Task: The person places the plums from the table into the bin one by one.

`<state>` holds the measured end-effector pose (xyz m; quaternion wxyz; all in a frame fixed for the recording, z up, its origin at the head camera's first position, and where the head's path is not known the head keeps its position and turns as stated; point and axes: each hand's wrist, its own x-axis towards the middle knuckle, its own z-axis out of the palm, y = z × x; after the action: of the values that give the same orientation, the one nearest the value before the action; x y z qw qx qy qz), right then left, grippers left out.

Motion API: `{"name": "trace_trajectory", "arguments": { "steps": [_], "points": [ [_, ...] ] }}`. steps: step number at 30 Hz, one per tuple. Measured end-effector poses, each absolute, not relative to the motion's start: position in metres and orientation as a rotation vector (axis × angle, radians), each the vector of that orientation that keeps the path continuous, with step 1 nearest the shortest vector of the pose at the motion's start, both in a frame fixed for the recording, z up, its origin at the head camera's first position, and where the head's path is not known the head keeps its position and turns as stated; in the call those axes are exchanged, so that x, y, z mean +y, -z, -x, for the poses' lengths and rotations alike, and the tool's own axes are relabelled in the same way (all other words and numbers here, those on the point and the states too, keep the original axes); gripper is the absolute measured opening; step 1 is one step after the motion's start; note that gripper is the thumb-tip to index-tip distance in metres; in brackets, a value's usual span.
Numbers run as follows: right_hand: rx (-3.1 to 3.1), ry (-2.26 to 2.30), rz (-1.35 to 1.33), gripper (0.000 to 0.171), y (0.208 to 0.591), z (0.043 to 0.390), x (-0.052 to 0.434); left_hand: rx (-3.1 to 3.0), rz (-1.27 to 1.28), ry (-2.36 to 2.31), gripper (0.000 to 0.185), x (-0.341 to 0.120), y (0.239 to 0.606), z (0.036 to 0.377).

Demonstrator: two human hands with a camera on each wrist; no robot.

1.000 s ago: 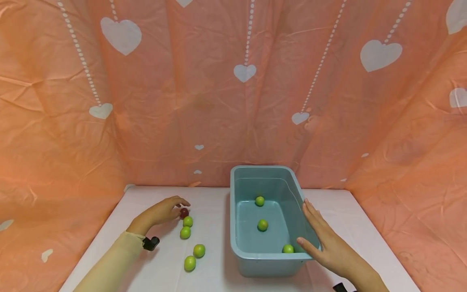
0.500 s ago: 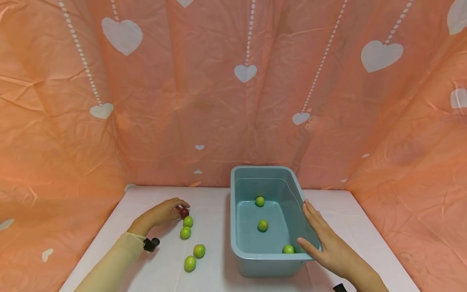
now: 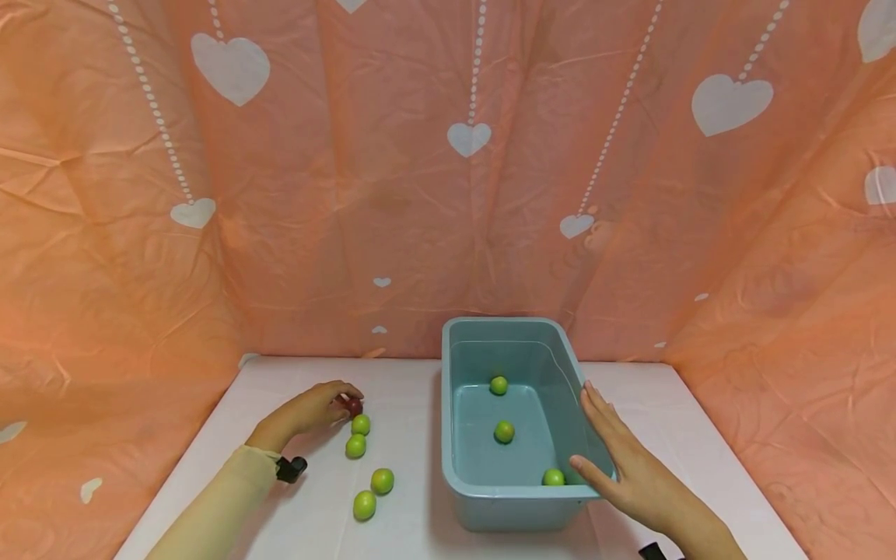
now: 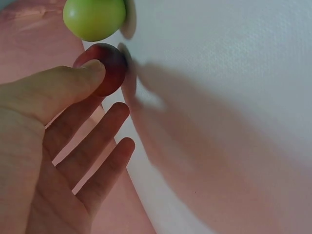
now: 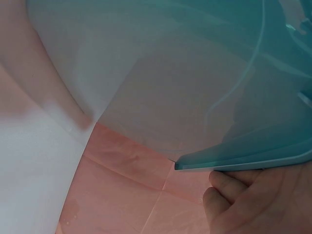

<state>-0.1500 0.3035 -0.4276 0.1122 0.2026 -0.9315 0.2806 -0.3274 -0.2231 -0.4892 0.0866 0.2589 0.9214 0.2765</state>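
Observation:
My left hand (image 3: pixel 316 406) lies on the white table (image 3: pixel 294 513) left of the tub. Its thumb (image 4: pixel 63 85) and a fingertip pinch a dark red ball (image 3: pixel 354 405), which the left wrist view shows as the dark red ball (image 4: pixel 108 66) with a green ball (image 4: pixel 94 18) just beyond it. Several green balls lie in a loose line in front of the hand, the nearest green ball (image 3: pixel 360 425) almost touching the red one. My right hand (image 3: pixel 619 463) rests flat on the right wall of the blue-grey tub (image 3: pixel 514 502), thumb over the rim. Three green balls (image 3: pixel 504 432) lie inside.
Orange cloth with white hearts (image 3: pixel 469 140) hangs behind and on both sides of the table. A small black wrist device (image 3: pixel 290 468) sits by my left sleeve. In the right wrist view the tub's rim (image 5: pixel 243 158) crosses above my fingers (image 5: pixel 229 195).
My left fingertips have closed a little more over the dark red ball, which has shifted slightly. My right hand and the tub have not moved.

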Motion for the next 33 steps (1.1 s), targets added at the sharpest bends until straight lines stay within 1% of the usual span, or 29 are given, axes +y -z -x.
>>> {"name": "trace_trajectory", "arguments": {
  "steps": [13, 20, 27, 33],
  "points": [
    [-2.73, -0.838, -0.598, 0.089, 0.428, 0.148, 0.303, 2.833, -0.748, -0.791, 0.034, -0.217, 0.475, 0.328],
    [-2.727, -0.844, -0.597, 0.089, 0.427, 0.148, 0.304, 2.859, -0.818, -0.816, 0.036, -0.208, 0.464, 0.329],
    [-2.727, -0.836, -0.595, 0.09, 0.427, 0.148, 0.304, 2.895, -0.904, -0.827, 0.032, -0.196, 0.453, 0.327],
    [-2.746, -0.818, -0.581, 0.089, 0.426, 0.148, 0.303, 2.953, -1.0, -0.775, 0.044, -0.181, 0.441, 0.325]
  ]
}}
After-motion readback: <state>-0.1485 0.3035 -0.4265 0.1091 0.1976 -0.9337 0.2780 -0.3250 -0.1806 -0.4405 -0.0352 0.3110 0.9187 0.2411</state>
